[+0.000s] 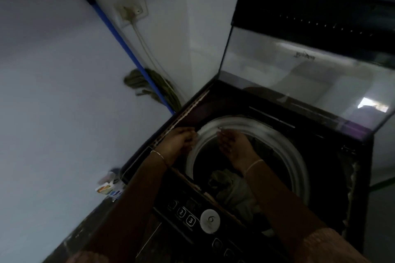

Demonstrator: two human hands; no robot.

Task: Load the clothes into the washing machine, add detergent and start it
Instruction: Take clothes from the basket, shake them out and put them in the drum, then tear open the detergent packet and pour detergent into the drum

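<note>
A dark top-loading washing machine stands with its glass lid raised. Greenish clothes lie inside the drum, below its pale rim. My left hand rests on the machine's top at the drum's left edge, fingers curled; whether it pinches anything is unclear. Over the drum opening, my right hand is held palm down with fingers stretched out and nothing in it. The control panel with numbered buttons and a round white dial is near me.
A blue-handled mop leans on the wall left of the machine, its head by the machine's corner. A wall socket with a cord is above it. A small colourful packet sits low at the left.
</note>
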